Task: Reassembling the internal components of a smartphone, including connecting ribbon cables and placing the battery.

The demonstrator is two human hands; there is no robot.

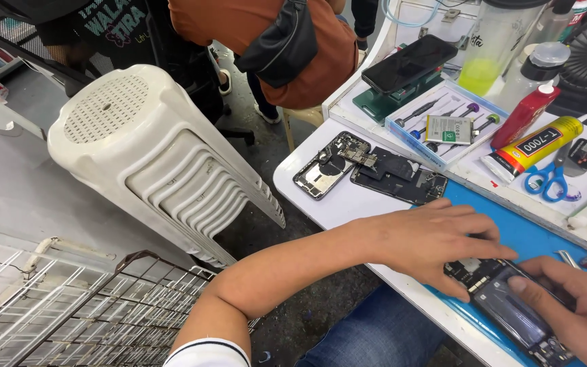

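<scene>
Both hands press an opened phone (511,309) at the bench's (348,204) near edge: left hand (443,238) flat, right hand (575,306) fingertips down, gripping nothing; bare bench lies leftward.

The person's left arm (293,265) is bare from the wrist up past the elbow, ending near the bottom edge in a short white sleeve (208,353) with a thin dark stripe along its hem — a ribbed, knit-looking cuff. The left hand (436,241) wears no glove, ring or watch, and the right hand (579,299), at the near right corner, is bare too. Below the arm a leg shows in blue denim jeans (375,333) — plain, mid-blue cloth.
</scene>
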